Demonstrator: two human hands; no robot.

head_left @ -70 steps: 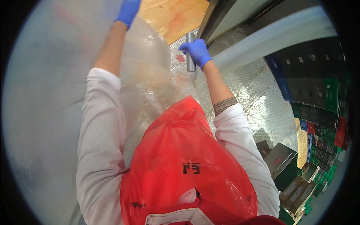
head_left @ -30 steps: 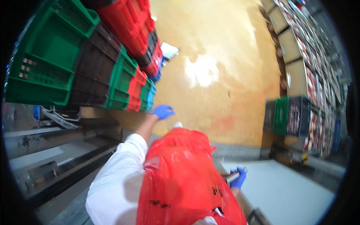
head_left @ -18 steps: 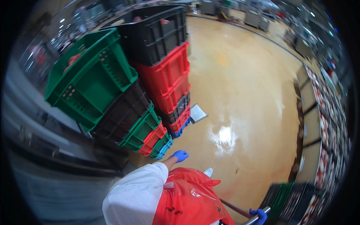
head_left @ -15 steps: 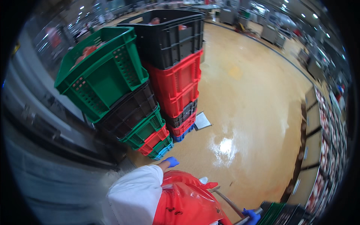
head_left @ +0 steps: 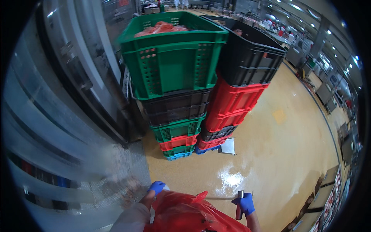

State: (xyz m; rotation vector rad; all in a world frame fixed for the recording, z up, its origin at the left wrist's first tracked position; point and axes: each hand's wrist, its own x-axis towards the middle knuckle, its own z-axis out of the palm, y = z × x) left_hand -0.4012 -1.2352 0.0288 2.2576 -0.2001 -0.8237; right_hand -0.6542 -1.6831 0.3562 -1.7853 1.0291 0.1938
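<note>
My right hand [head_left: 245, 203], in a blue glove, is closed round the thick cylindrical grip of a T-handled metal rod [head_left: 240, 195]. The thin shaft runs leftward from the hand, low over the floor. My left hand [head_left: 156, 187], also blue-gloved, hangs beside my red apron [head_left: 181, 210] with its fingers curled and nothing visible in them. Ahead stands a tall stack of crates, topped by a green crate [head_left: 174, 69] with reddish meat [head_left: 162, 28] inside. Right behind it rises a second stack, with a black crate [head_left: 253, 63] over red crates [head_left: 235, 100]. Neither hand touches the stacks.
To the left are a metal door frame [head_left: 77, 65] and translucent strip curtains [head_left: 42, 104] beside a textured metal floor plate [head_left: 133, 164]. A wet tan floor [head_left: 270, 143] stretches rightward. Metal bins [head_left: 317, 197] line the lower right; machines and people are farther off.
My view has swung left, so both stacks now stand more centrally. My right hand with the rod has come from the dark crates at lower right to in front of me.
</note>
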